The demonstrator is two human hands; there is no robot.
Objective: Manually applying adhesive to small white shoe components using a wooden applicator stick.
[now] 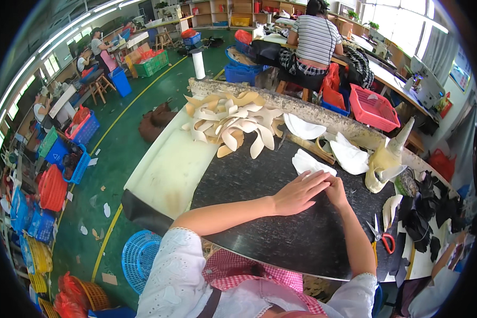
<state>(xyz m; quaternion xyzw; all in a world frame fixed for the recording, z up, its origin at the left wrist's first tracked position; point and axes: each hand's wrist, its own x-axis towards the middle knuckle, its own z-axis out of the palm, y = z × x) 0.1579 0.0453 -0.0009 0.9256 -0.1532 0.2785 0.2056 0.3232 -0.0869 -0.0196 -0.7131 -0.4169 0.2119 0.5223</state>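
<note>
My left hand [301, 195] reaches over the black work surface [249, 185] with its fingers stretched out toward my right hand. It rests at the near edge of a white curved piece [310, 162]. Right beside its fingertips, my right hand [336, 192] has curled fingers; whatever is inside them is hidden. More white pieces [350, 155] lie just beyond, next to a roll of tape [321, 143]. A large heap of tan and cream cut-out pieces [233, 119] sits at the far left. To the right are scissors with orange-red handles [386, 241] and a cream curved piece [391, 211].
A cream horn-shaped object [389, 159] stands at the right, near black scraps [421, 217]. Another person's arm [453, 257] shows at the lower right. Across the table's far ledge, a seated person [315, 40] works near a pink crate [373, 108]. A blue basket [141, 259] stands at lower left.
</note>
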